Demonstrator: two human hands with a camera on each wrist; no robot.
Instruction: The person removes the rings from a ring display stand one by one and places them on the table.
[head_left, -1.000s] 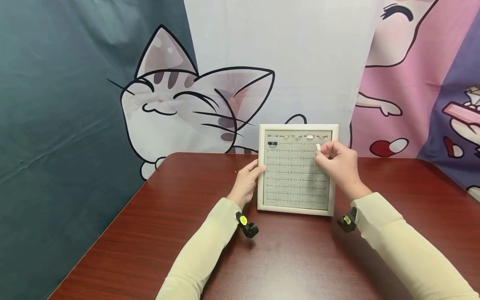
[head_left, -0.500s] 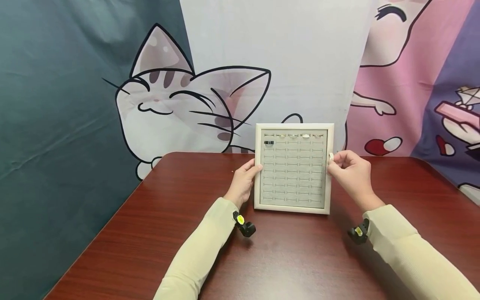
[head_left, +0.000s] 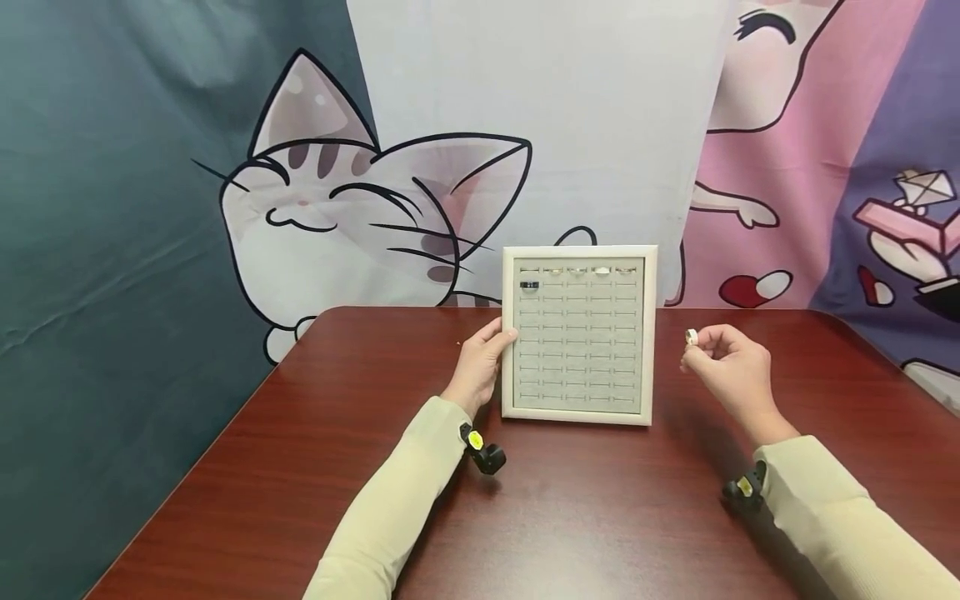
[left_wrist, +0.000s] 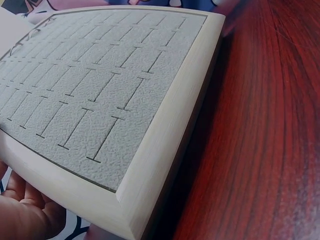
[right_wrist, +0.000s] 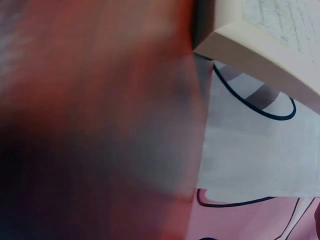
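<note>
A cream-framed ring display board (head_left: 579,418) stands upright on the table, its grey padded face cut with rows of slots. My left hand (head_left: 477,367) grips its left edge, thumb on the front of the frame; in the left wrist view, curled fingers (left_wrist: 30,212) show beside the frame. Several pale or gold rings (head_left: 602,271) sit in the top row, and a dark ring (head_left: 529,285) is at the left of the second row. To the right of the board, my right hand (head_left: 731,371) pinches a ring (head_left: 691,337) between thumb and forefinger, apart from the board.
The red-brown wooden table (head_left: 300,467) extends to both sides and in front of the board. Behind it hangs a cloth backdrop (head_left: 615,108) printed with a cartoon cat. Each wrist carries a small black camera (head_left: 491,460).
My right hand has drawn away from the board's upper right to the right and down, with the ring in its fingers. The left hand keeps its hold on the frame.
</note>
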